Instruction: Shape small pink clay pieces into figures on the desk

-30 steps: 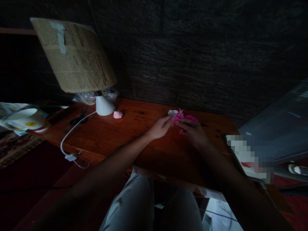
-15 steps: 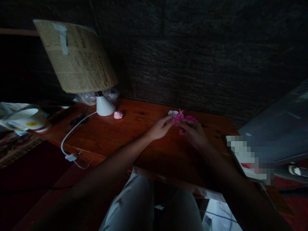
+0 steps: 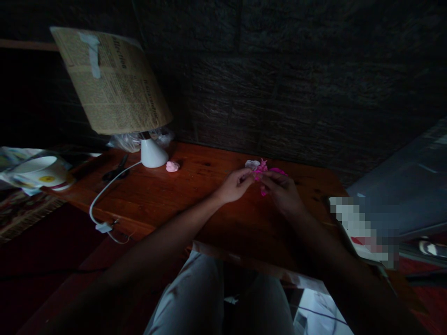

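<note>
My left hand (image 3: 234, 185) and my right hand (image 3: 282, 191) meet over the far middle of the wooden table (image 3: 167, 195). Both pinch a small bright pink piece (image 3: 260, 173) between their fingertips; it looks like soft clay or crumpled paper, too dim to name. A pale whitish lump (image 3: 250, 164) lies just behind the fingers. More of the pink stuff (image 3: 277, 170) shows behind my right hand. A light pink lump (image 3: 172, 166) lies apart to the left, near the lamp.
A white lamp base (image 3: 152, 153) with a newspaper shade (image 3: 111, 81) stands at the back left, its white cord (image 3: 101, 195) running to the table's front edge. Scissors (image 3: 115, 172) and a white bowl (image 3: 38, 172) lie left. Papers (image 3: 359, 232) sit right. A dark wall rises behind.
Almost nothing differs. My fingers have shifted slightly on the pink piece, and the view has drifted a little to the left.
</note>
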`<state>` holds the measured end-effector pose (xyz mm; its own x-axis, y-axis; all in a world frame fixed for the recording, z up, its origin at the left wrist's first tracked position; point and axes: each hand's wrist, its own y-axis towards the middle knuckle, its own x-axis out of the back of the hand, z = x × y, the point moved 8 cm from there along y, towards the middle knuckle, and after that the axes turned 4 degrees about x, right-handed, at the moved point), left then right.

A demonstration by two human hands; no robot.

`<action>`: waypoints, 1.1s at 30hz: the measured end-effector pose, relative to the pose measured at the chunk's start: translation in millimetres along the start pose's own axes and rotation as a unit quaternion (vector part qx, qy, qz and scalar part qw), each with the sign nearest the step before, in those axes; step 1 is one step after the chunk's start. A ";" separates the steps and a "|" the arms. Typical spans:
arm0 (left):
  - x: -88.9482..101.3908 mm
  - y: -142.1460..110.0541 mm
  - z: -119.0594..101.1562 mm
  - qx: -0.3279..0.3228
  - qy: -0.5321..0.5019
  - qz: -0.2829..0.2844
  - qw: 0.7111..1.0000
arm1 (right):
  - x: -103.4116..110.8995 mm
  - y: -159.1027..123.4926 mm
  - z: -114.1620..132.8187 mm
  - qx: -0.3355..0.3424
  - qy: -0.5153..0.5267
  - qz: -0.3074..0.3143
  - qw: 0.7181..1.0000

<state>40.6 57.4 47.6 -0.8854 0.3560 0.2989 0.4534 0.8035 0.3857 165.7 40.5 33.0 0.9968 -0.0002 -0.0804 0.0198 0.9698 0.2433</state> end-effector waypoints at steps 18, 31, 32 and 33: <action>-15.2 -0.4 8.0 0.010 -0.078 0.061 0.995 | 6.0 0.0 6.1 0.019 -0.019 -0.020 0.999; -7.0 2.1 7.0 0.018 -0.052 0.029 0.998 | 7.1 0.6 -0.9 -0.020 -0.009 0.001 1.000; -5.7 2.8 7.8 0.020 -0.054 0.020 0.998 | 8.1 0.6 -2.0 -0.026 -0.009 -0.006 1.000; -3.8 3.6 8.9 0.024 -0.057 0.009 0.998 | 8.6 0.5 -2.9 -0.032 -0.010 -0.012 0.999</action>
<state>44.7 63.1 40.1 -0.8840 0.4211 0.2029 0.4668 0.8174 0.3375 174.0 41.7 29.6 0.9974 -0.0271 -0.0666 0.0387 0.9830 0.1795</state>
